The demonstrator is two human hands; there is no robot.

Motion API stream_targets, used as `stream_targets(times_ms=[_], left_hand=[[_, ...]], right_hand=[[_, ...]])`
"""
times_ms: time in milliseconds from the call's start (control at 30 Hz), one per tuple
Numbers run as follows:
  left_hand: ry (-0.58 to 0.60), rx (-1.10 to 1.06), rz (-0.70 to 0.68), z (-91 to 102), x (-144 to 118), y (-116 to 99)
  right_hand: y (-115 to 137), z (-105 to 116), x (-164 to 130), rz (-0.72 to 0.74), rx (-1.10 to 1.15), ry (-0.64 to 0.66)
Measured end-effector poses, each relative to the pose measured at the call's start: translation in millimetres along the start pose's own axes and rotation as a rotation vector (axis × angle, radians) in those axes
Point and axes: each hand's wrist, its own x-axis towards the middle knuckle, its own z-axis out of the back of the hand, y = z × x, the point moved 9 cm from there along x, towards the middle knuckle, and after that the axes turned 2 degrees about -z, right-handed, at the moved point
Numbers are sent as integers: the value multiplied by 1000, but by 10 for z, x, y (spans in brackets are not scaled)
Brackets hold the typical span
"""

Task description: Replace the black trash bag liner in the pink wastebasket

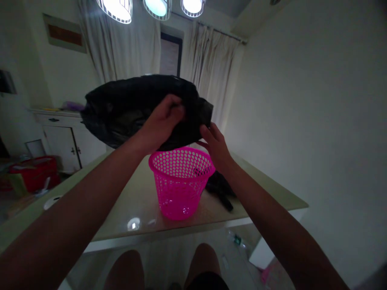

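Observation:
A black plastic bag (pixel 130 98) is spread wide in the air above a pink perforated plastic basket (pixel 178 197). My left hand (pixel 166 119) reaches across the bag's mouth, fingers curled against the dark plastic; its fingertips are partly lost in shadow. At the bag's right edge, my right hand (pixel 216 147) pinches the plastic between thumb and fingers. The basket stands upright on the table, close to the front edge, and the bag's lower rim hides part of the view behind it. Beside the basket, more black plastic (pixel 222 187) lies partly behind my right forearm.
The pale glossy table (pixel 130 201) meets a white wall (pixel 302 100) on the right. A white cabinet (pixel 60 137) and a red container (pixel 38 173) stand at left. A white roll (pixel 52 202) sits near my left forearm. On the floor lies a plastic bottle (pixel 237 240).

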Motion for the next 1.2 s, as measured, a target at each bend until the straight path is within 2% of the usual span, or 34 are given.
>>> stream_targets(times_ms=[67, 133, 200, 267, 333, 367, 400, 467, 500, 567, 600, 667, 767, 867, 967, 1067, 1133, 1200], left_hand=[[169, 102, 7, -281, -75, -55], [219, 241, -64, -318, -190, -223], [177, 433, -187, -177, -333, -449], [35, 639, -308, 87, -496, -612], [-201, 689, -227, 484, -647, -498], [-269, 664, -117, 650, -718, -313], [-272, 661, 28, 752, -785, -59], [-142, 601, 297, 770, -927, 479], [-69, 553, 385, 724, -1001, 680], [11, 476, 461, 617, -1112, 869], [6, 456, 452, 583, -1143, 858], [-78, 448, 375, 576, -1183, 682], [-252, 472, 169, 645, -1316, 275], [-295, 478, -10, 671, -1584, 93], [-248, 509, -8, 674, -1872, 267], [-176, 481, 83, 636, -2071, 508], [-97, 454, 106, 545, -2132, 563], [-46, 474, 89, 460, -2149, 536]], right_hand=[[10, -33, 160, 2, 158, -39], [-46, 140, 258, -23, 262, -141], [-175, 444, 279, -101, 342, -267], [-367, 745, 237, -228, 402, -350], [-591, 961, 148, -378, 400, -379], [-701, 1040, 85, -445, 364, -391], [-801, 1096, 15, -502, 308, -402], [-962, 1116, -127, -594, 188, -395], [-1012, 1081, -188, -623, 148, -372], [-1046, 974, -287, -654, 108, -316], [-1027, 927, -323, -652, 105, -296], [-948, 877, -382, -635, 99, -274], [-908, 844, -493, -698, 147, -222], [-971, 857, -589, -762, 265, -199], [-1031, 951, -586, -703, 231, -225], [-1150, 1082, -660, -780, 147, -311], [-1190, 1122, -709, -819, 177, -329], [-1161, 1150, -702, -756, 188, -307]])
